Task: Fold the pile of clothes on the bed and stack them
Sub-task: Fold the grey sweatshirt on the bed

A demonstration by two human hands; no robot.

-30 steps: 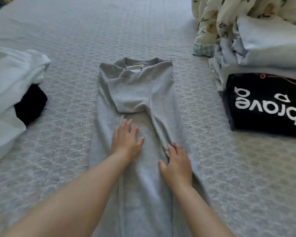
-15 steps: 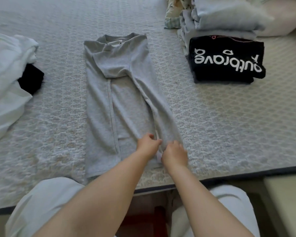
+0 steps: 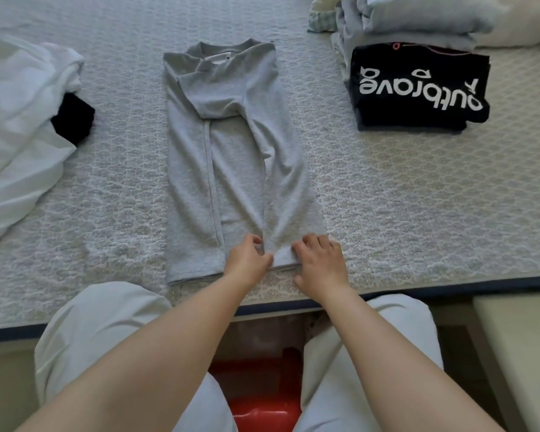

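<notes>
We've got the grey top (image 3: 228, 157) flat mid-bed (image 3: 418, 198), sides already folded in, w/ left hand (image 3: 247, 260) and right hand (image 3: 320, 263) both pinching its near hem in curled fingers. Next (we reckon) lift the hem evenly to the far collar, then onto the stack (image 3: 418, 85) far right.

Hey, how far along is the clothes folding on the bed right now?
Done: a folded black printed shirt sits stacked with pale folded items at the far right. In hand: the grey shirt lies with sides folded in; the left hand and right hand grip its near hem. Left: the unfolded white garment and black garment on the left.
</notes>
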